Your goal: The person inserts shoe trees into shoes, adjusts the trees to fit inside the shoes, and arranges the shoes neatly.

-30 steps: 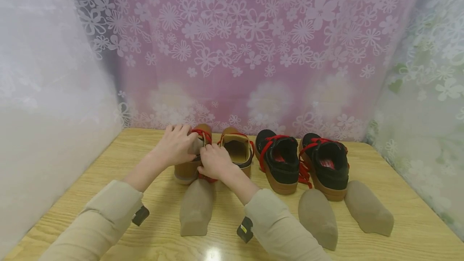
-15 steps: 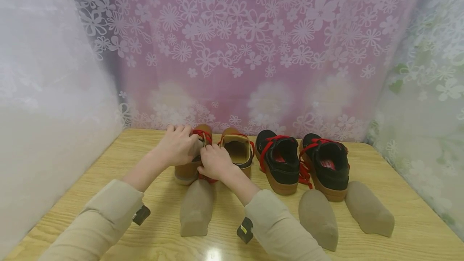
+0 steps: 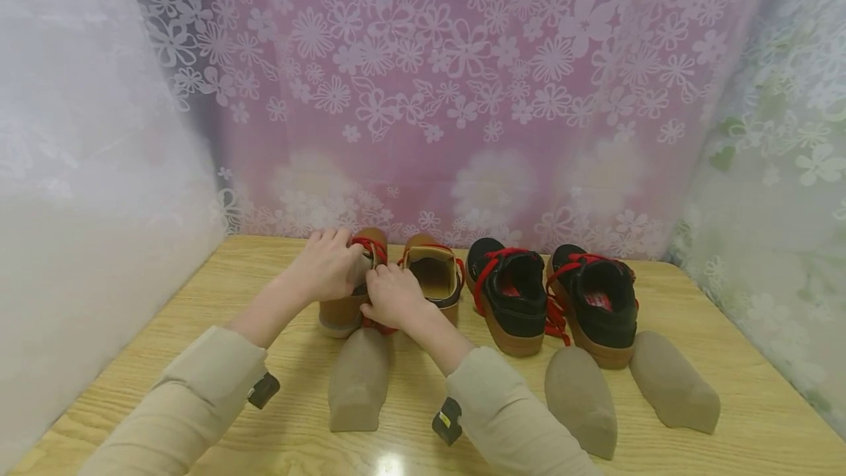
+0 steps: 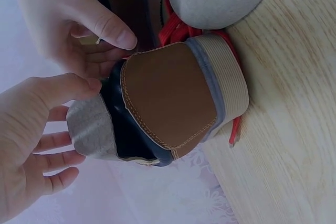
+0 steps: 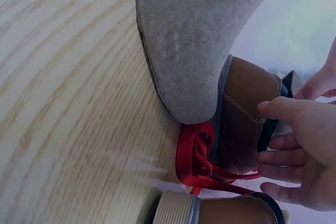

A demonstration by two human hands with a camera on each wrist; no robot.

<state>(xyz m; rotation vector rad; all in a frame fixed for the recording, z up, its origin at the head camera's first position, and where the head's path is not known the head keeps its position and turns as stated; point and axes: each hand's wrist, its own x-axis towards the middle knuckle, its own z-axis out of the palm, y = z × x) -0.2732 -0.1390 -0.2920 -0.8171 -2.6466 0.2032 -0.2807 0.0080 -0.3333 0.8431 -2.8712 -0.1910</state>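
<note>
My left hand (image 3: 327,264) holds a grey moulded-pulp shoe insert (image 4: 90,127) that sits partly inside the left brown shoe (image 3: 341,312). Its thumb and fingers lie on either side of the insert's end in the left wrist view. With thumb on the outside of the heel, my right hand (image 5: 315,148) grips the same shoe at its collar. Red laces (image 5: 197,156) trail beside that shoe. The second brown shoe (image 3: 449,312), to the right, has an open mouth and is partly hidden by the right hand. How deep the insert reaches is hidden.
Two black shoes (image 3: 522,322) with red laces stand to the right. Another grey insert (image 3: 359,388) lies in front of the brown shoes, and two more inserts (image 3: 581,399) lie before the black pair. Floral curtains (image 3: 429,94) hang around the wooden table (image 3: 277,432).
Both hands keep their hold at the left brown shoe. The left forearm has shifted very slightly to the right; the shoes and loose inserts stay in place.
</note>
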